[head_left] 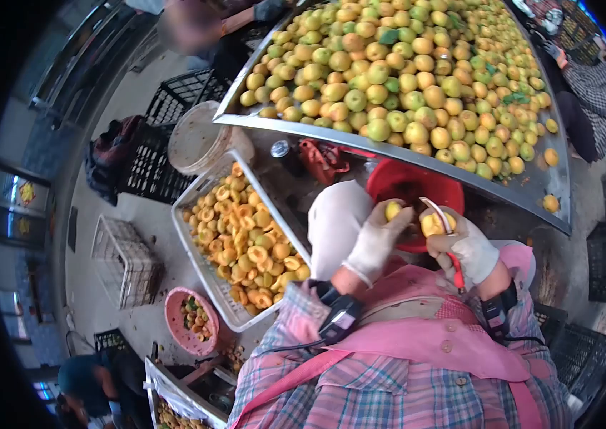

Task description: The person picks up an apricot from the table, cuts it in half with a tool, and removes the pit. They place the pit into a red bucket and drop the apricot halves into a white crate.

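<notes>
My left hand (380, 239), in a white glove with bare fingertips, holds a yellow fruit piece (393, 209) above my lap. In my right hand (464, 247), gloved the same way, are a red-handled tool (456, 272) and another yellow fruit piece (438, 223). The tool's pale curved end lies against that fruit. Behind both hands stands a red bucket (417, 187). To the left, a white crate (183, 223) holds many halved fruits (249, 239).
A metal table (389, 149) heaped with whole fruits is ahead. A white bucket (192, 139), black crates (151, 161) and a pink basket (174, 330) stand left. Other people are at the upper left, upper right (599, 89) and lower left (81, 379).
</notes>
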`<state>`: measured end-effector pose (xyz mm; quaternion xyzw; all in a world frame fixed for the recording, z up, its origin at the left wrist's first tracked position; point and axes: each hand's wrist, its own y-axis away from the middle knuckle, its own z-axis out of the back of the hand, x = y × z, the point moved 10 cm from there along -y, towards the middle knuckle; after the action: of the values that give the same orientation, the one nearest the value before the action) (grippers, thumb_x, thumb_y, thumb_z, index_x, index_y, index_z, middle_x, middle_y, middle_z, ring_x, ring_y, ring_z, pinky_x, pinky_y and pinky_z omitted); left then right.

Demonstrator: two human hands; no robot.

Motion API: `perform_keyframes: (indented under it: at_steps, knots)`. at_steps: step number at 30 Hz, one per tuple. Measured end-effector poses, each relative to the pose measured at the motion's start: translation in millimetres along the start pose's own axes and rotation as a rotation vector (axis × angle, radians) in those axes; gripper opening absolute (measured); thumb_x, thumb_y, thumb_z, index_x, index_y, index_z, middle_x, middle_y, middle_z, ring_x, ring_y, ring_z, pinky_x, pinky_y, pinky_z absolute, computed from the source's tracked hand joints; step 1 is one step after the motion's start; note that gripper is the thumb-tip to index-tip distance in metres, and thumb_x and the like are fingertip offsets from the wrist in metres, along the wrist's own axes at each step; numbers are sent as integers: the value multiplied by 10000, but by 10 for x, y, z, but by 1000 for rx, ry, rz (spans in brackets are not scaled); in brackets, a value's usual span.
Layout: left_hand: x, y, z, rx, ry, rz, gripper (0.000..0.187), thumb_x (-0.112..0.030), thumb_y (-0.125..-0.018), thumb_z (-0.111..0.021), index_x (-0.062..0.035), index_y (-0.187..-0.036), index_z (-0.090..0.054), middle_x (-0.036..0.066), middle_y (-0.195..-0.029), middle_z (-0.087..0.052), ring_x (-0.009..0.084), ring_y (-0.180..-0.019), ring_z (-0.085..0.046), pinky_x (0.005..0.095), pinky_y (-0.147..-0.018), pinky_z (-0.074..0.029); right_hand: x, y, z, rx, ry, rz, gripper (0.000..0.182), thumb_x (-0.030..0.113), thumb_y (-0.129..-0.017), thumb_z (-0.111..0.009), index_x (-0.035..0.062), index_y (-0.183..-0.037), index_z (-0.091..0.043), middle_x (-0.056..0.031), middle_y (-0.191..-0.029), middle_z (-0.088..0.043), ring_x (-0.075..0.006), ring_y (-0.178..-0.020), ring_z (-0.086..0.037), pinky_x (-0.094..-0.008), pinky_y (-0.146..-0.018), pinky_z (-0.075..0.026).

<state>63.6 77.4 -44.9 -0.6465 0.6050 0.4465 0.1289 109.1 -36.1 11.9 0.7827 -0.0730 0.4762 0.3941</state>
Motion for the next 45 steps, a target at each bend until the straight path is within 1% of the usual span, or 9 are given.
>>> perform_keyframes:
  at_steps: [3,11,17,25,32,36,37,40,45]
  knots:
    - [-55,151,-147,176,218,125,414,-119,-932,-590,-44,-1298,-413,90,-1157,-539,192,-952,-618,344,-842,-532,16,-85,-34,47,-45,89,577,53,-799,-627,89,-1341,-434,-44,-750,-572,-87,-440,-476,-222,-373,-374]
    - [5,283,-48,186,31,176,273,-129,-911,-635,-36,-1159,-570,43,-985,-630,135,-932,-616,277,-813,-521,113,47,-425,180,44,-50,729,36,-788,-600,122,-1460,-330,-51,-784,-569,-109,-449,-503,-234,-392,-384]
    - [-524,731,1509,-417,51,-111,259,-195,-906,-651,-39,-1107,-601,54,-920,-619,180,-830,-621,329,-750,-542,-150,-55,62,-90,-275,122,599,47,-863,-484,1,-1436,-316,-66,-668,-538,-144,-412,-485,-253,-357,-376]
    - [-25,1878,3950,-1150,574,-229,231,-227,-894,-682,-80,-1046,-589,71,-896,-541,241,-883,-576,336,-671,-554,-522,143,27,139,-253,81,445,260,-1017,-423,44,-1404,-400,-74,-688,-547,-167,-508,-538,-294,-469,-478]
    - [-337,2416,4598,-1418,136,-197,195,-117,-887,-627,-53,-1066,-585,87,-954,-590,195,-779,-599,261,-633,-533,-519,135,-1,160,-308,46,493,390,-996,-470,76,-1376,-449,-11,-616,-424,-129,-453,-426,-299,-436,-412]
    - [-710,1920,3994,-1145,152,-450,223,23,-862,-579,7,-1083,-552,126,-985,-593,248,-899,-639,313,-820,-580,-414,39,246,-13,-413,77,291,351,-986,-488,87,-1086,-560,20,-573,-375,-112,-421,-367,-291,-399,-328]
    - [-811,1496,3820,-639,-208,-546,236,2,-902,-522,-7,-1138,-510,114,-1043,-582,240,-992,-622,309,-881,-555,-399,-26,357,-26,-467,121,256,332,-984,-486,87,-1004,-558,20,-569,-381,-113,-419,-369,-291,-398,-328]
    - [-1092,985,2117,-258,164,-400,460,-128,-930,-614,-18,-1335,-426,148,-1240,-556,280,-1132,-586,353,-964,-524,59,-19,412,-117,-332,279,358,316,-969,-492,70,-710,-468,-31,-534,-428,-162,-443,-456,-306,-453,-420]
    - [-865,496,323,196,96,-205,614,-227,-894,-686,-115,-1419,-388,128,-1286,-555,196,-945,-642,214,-615,-515,774,287,305,-167,-322,624,415,304,-974,-460,62,-637,-440,-63,-534,-468,-175,-471,-502,-305,-489,-440]
